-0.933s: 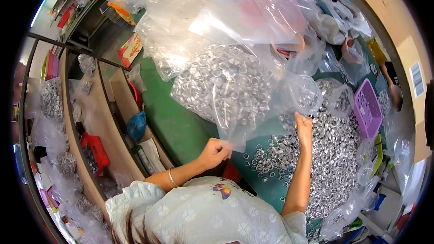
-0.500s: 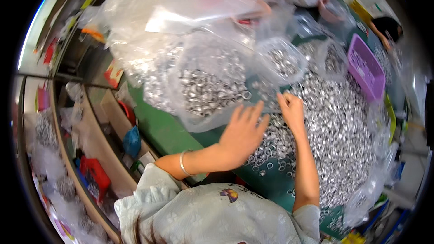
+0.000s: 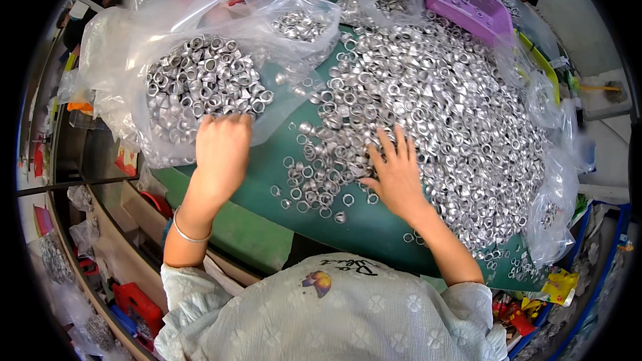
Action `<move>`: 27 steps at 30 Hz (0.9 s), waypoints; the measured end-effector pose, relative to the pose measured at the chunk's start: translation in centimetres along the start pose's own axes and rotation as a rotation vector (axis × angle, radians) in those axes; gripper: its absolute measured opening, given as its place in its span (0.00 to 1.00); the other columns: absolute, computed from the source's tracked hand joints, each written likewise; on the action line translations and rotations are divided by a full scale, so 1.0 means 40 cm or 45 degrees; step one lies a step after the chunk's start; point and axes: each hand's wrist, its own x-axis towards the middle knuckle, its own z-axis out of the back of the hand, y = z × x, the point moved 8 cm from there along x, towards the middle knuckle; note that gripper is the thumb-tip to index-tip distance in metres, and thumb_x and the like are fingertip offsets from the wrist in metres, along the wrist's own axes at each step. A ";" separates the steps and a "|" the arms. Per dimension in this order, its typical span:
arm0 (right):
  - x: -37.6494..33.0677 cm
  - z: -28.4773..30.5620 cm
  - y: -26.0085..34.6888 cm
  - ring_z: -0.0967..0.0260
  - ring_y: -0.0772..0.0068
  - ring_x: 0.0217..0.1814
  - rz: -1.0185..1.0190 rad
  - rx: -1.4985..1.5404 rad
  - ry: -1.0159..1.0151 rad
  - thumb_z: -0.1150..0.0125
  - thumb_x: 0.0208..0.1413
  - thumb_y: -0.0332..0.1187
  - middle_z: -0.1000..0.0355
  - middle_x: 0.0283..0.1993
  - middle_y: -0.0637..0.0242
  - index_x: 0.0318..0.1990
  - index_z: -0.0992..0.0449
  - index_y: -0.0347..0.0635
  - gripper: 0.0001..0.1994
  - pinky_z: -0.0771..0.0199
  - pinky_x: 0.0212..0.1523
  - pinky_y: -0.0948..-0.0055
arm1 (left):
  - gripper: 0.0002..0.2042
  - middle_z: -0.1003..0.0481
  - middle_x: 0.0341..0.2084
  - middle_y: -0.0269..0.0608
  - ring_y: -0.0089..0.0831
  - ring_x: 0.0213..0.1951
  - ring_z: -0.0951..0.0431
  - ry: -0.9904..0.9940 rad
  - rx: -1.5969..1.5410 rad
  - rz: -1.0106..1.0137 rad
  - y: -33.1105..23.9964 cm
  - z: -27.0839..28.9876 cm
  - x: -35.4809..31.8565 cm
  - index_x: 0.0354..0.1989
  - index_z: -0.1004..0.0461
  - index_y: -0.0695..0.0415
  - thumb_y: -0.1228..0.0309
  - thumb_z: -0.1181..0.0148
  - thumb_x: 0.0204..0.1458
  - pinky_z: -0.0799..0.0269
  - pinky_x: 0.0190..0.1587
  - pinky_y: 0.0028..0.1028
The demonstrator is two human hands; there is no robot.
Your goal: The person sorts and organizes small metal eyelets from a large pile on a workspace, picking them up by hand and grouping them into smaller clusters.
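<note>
Left hand: my left hand lay flat, fingers together, on the near edge of the bag, clamped on nothing.
Right hand: my right hand was spread, fingers apart, on the near-left edge of the rings, holding none.
Rings: heaped on the green desk, running far and right from my right hand.
Nearer: the right hand; loose rings touched it.
Axis: round rings, lying every way; no long axis.
</note>
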 end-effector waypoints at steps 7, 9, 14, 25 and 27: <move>-0.145 -0.063 0.015 0.62 0.48 0.69 0.106 -0.071 -0.065 0.42 0.48 0.51 0.51 0.65 0.54 0.56 0.36 0.41 0.31 0.59 0.64 0.46 | 0.10 0.29 0.36 0.47 0.44 0.42 0.30 -0.649 -0.250 0.025 -0.169 0.072 -0.062 0.38 0.29 0.60 0.80 0.47 0.45 0.40 0.53 0.40; -0.197 -0.060 0.015 0.60 0.50 0.69 0.159 -0.105 -0.054 0.43 0.50 0.49 0.48 0.64 0.56 0.56 0.35 0.41 0.29 0.59 0.64 0.49 | 0.14 0.31 0.42 0.48 0.47 0.47 0.32 -0.716 -0.540 0.007 -0.260 0.040 -0.094 0.43 0.31 0.60 0.79 0.44 0.44 0.40 0.54 0.41; -0.320 -0.028 -0.010 0.51 0.58 0.65 0.285 0.051 -0.226 0.40 0.48 0.42 0.41 0.59 0.59 0.51 0.32 0.40 0.24 0.52 0.61 0.54 | 0.18 0.34 0.48 0.52 0.48 0.51 0.34 -0.513 -0.669 0.057 -0.404 -0.116 -0.150 0.47 0.34 0.63 0.76 0.42 0.45 0.39 0.54 0.36; -0.278 0.087 -0.233 0.41 0.67 0.45 -0.551 -0.470 -0.568 0.41 0.48 0.44 0.35 0.37 0.67 0.32 0.26 0.44 0.13 0.45 0.46 0.67 | 0.15 0.32 0.40 0.46 0.42 0.43 0.33 -0.590 -0.981 -0.155 -0.691 -0.090 -0.027 0.42 0.29 0.60 0.77 0.41 0.43 0.38 0.46 0.36; -0.267 0.071 -0.233 0.41 0.67 0.45 -0.496 -0.474 -0.579 0.41 0.48 0.44 0.35 0.37 0.67 0.32 0.25 0.45 0.13 0.45 0.46 0.65 | 0.14 0.33 0.38 0.43 0.40 0.43 0.34 -0.610 -0.849 -0.117 -0.714 -0.086 0.006 0.41 0.28 0.59 0.75 0.40 0.43 0.40 0.44 0.36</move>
